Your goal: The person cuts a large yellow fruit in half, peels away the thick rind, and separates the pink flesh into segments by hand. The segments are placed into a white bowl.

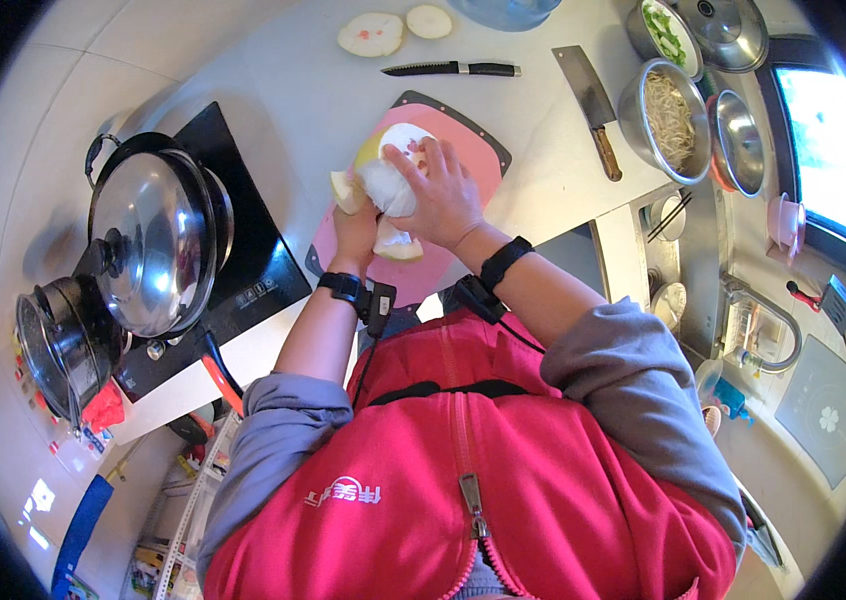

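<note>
A partly peeled pomelo (391, 189) is held between both hands above a pink cutting board (468, 154) with dark corners. White pith covers its near side, reddish flesh shows at the cut top, and yellow-green rind still sits on its far left. My right hand (444, 196) spreads its fingers over the top and right side. From below and left, my left hand (355, 234) grips the fruit; some of its fingers are hidden. Peeled-back rind flaps (348, 193) stick out beside the left hand, and another rind piece (398, 249) shows between the hands.
Beyond the board lie a serrated-backed knife (453, 69) and two cut pomelo ends (370, 34). A cleaver (589, 101) rests to the right, near a steel bowl of bean sprouts (667, 124). On the left, a lidded wok (153, 240) stands on a black induction cooktop (262, 259).
</note>
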Action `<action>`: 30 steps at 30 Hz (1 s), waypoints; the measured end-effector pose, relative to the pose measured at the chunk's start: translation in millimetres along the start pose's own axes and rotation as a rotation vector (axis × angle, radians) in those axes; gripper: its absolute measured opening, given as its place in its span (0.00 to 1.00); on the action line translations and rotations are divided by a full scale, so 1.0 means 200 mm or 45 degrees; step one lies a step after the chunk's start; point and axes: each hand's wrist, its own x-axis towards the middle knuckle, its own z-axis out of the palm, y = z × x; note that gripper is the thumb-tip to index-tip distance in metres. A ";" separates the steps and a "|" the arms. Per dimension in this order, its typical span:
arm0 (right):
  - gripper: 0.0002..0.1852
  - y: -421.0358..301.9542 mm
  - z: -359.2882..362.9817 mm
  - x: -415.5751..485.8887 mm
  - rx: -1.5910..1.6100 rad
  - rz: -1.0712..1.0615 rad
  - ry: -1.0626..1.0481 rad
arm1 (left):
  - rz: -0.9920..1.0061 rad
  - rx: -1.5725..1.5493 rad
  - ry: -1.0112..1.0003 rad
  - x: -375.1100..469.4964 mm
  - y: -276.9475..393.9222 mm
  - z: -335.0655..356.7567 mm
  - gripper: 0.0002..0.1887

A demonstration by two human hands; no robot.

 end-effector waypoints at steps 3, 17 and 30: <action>0.52 0.03 -0.02 -0.02 0.075 -0.016 -0.004 | 0.249 0.149 -0.046 -0.03 -0.03 0.02 0.18; 0.51 0.13 -0.06 -0.05 0.323 0.359 -0.159 | 0.104 0.700 -0.365 0.04 0.43 0.00 0.30; 0.46 0.15 -0.07 -0.04 0.374 0.279 -0.070 | 0.511 2.128 -0.500 0.04 0.60 0.36 0.22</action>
